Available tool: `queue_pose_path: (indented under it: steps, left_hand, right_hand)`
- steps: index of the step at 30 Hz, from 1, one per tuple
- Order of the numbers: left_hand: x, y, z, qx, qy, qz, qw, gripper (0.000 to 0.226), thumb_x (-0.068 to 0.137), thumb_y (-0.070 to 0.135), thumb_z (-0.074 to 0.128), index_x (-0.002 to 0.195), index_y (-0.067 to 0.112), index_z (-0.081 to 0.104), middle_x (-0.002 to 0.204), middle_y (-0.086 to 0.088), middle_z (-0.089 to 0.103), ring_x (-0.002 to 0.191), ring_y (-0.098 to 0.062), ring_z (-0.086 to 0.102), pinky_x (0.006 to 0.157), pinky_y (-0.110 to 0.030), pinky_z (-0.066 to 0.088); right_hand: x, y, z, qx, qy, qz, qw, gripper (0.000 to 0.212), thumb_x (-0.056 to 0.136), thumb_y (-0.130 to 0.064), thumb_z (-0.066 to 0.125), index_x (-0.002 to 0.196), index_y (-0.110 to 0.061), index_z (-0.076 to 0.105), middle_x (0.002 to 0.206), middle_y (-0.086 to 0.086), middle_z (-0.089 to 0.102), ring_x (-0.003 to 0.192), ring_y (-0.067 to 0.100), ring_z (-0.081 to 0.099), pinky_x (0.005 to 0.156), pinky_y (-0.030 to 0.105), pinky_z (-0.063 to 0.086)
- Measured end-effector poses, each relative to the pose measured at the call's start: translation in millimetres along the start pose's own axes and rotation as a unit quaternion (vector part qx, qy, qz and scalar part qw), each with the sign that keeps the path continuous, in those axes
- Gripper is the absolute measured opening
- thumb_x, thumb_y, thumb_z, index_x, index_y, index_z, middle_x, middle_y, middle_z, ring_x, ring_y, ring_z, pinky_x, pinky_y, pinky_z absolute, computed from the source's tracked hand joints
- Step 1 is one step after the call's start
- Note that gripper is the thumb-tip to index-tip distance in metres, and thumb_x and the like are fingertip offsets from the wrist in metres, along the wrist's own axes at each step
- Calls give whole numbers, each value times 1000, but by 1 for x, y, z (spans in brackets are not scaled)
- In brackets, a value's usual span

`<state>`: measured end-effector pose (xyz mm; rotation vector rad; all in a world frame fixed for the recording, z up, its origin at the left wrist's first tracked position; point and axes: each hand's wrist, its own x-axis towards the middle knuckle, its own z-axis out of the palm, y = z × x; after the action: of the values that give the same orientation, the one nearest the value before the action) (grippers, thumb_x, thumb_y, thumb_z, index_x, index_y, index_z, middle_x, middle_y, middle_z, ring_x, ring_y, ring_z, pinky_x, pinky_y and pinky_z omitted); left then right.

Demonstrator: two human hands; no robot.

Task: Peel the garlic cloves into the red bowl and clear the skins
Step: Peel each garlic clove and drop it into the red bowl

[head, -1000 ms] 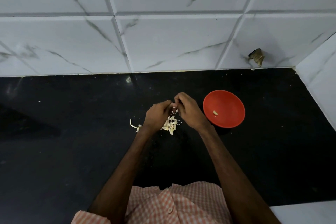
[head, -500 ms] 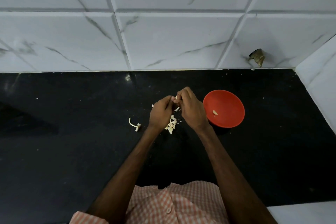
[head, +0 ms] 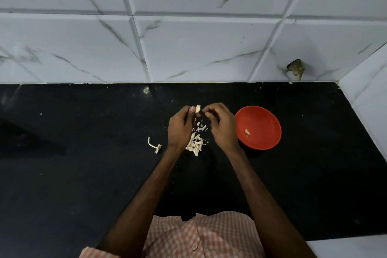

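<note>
Along the left side, the black desk (head: 79,174) runs wide and bare out to the frame's edge, with the marbled tile wall (head: 188,48) closing its far edge. Near the middle lies a thin dried garlic stem (head: 154,145), just left of the left hand (head: 179,129) and apart from it. That hand is raised over the desk and pinches a garlic clove (head: 198,108) at its fingertips; how much skin the clove carries is too small to tell. Below and between both hands, a loose heap of garlic skins (head: 196,142) lies on the desk, its left part hidden behind the left hand. The right hand (head: 222,126) is held just beside the clove with its fingers curled inward, and whether they nip a shred of skin cannot be told. Next to that hand sits the red bowl (head: 270,119), its near-left rim partly covered by the hand, with one peeled clove (head: 247,132) inside. Right of the bowl a strip of bare desk reaches a white side wall (head: 368,98). A brown scrap (head: 296,68), hard to identify, clings to the tiles above.
</note>
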<state>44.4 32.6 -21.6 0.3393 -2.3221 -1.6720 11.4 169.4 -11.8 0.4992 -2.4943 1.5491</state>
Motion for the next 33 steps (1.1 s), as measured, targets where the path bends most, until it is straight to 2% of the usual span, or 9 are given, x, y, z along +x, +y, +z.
queue_pose_path:
  steps: [5,10,15,19,21,25,28,30,33]
  left_hand:
    - [-1,-2,-3,70,-14,46,996,26,103,44,45,88,33,63,80,19,69,75,-5,67,66,-38,55]
    - [1,-4,-7,112,-17,73,991,29,99,54,41,92,33,61,79,18,65,72,-4,63,60,-28,45]
    - [-1,-4,-4,59,-26,56,996,24,102,37,47,87,25,61,74,4,64,70,-18,63,64,-46,53]
    - [0,-4,-2,41,-38,65,996,22,103,26,47,86,20,60,73,1,63,69,-24,62,64,-53,52]
    - [0,-3,-2,25,-42,70,996,21,103,21,47,85,22,59,74,3,64,69,-24,63,63,-53,52]
    - [2,0,-5,-42,-64,50,996,26,106,23,47,82,22,59,72,6,62,67,-19,61,62,-46,52]
    - [4,5,-5,-127,-85,-10,988,33,109,20,43,79,16,57,73,-1,55,68,-18,51,65,-38,43]
    - [2,11,-3,-183,-92,-51,978,36,109,19,39,78,12,53,70,-7,48,62,-11,46,60,-26,40]
    - [-1,18,-3,-238,-90,-115,960,39,110,26,36,74,15,48,62,3,44,50,-1,35,45,-15,29]
  right_hand:
    - [7,-11,2,52,8,83,995,15,102,-16,58,101,-11,72,92,-5,69,81,7,65,70,34,57]
    - [11,-17,-4,114,-40,128,984,10,98,-21,65,92,-14,68,76,3,68,67,15,65,57,27,54]
    - [13,-18,-4,134,-91,218,962,12,101,-13,60,93,-7,68,72,3,62,68,15,62,60,33,57]
    - [14,-27,-2,229,-113,319,913,20,104,-13,53,90,-9,67,75,5,59,66,12,60,52,23,49]
    - [14,-31,1,243,-105,340,903,23,105,-13,51,88,-10,66,76,6,56,61,9,58,47,20,45]
    - [11,-36,6,282,-73,331,897,20,105,-13,52,91,-7,65,73,6,58,64,11,59,47,20,46]
    - [10,-33,2,295,-35,258,919,13,103,-9,55,95,-8,66,84,8,66,76,19,66,56,27,55]
    - [13,-31,-1,285,-34,182,940,12,101,-6,56,99,-12,66,94,8,67,83,25,67,64,32,58]
    - [15,-27,-6,248,-59,103,961,10,97,-3,62,99,-12,65,97,9,66,84,29,68,70,37,59]
